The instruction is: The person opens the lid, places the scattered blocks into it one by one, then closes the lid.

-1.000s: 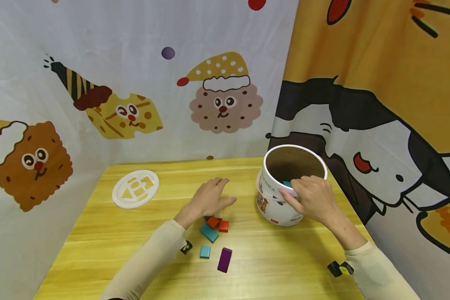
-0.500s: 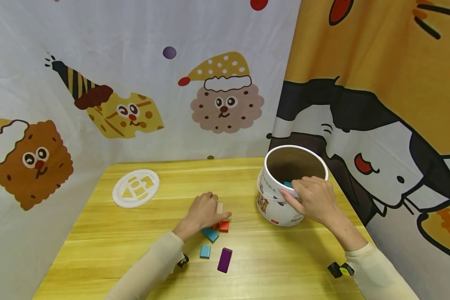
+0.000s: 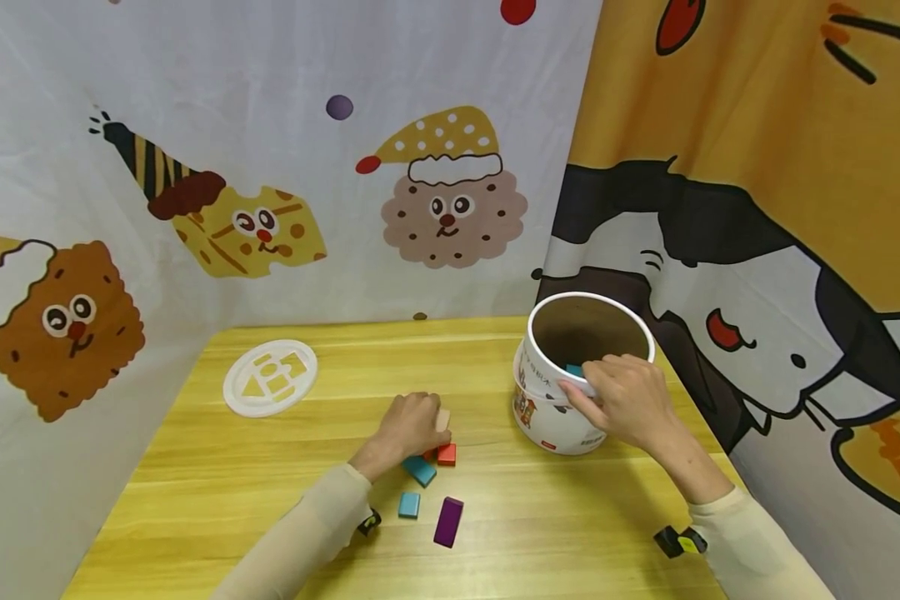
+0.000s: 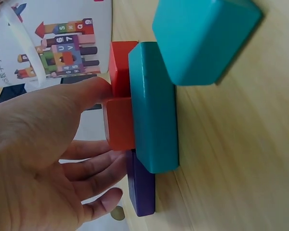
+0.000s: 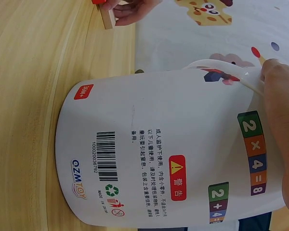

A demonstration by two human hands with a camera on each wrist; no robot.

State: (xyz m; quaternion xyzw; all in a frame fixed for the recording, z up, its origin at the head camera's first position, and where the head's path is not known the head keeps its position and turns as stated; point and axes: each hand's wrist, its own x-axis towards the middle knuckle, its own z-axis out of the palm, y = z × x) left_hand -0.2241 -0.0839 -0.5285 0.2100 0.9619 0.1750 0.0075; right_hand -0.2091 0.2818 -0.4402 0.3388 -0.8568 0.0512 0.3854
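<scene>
My left hand (image 3: 403,429) is down over a small pile of toy blocks. In the left wrist view its thumb and fingers straddle an orange-red block (image 4: 119,125), thumb tip at the red block (image 4: 121,67) beside it. A teal block (image 4: 154,110) and a dark purple block (image 4: 142,185) lie against these. Just beyond the thumb shows a bare wooden block (image 3: 442,420). My right hand (image 3: 628,400) grips the near rim of a white printed bucket (image 3: 551,417), thumb outside, fingers hidden within. Inside the bucket, part of a blue block (image 3: 574,370) is visible.
Nearer on the wooden table (image 3: 307,467) lie a light blue block (image 3: 409,505) and a purple block (image 3: 448,522), apart from the pile. A white round plate with cut-out shapes (image 3: 246,407) sits at the back left. Printed curtains (image 3: 285,83) hang behind the table.
My left hand has lowered and drawn slightly back onto the pile, its thumb and fingers coming closer together. My right hand and the bucket have stayed in place.
</scene>
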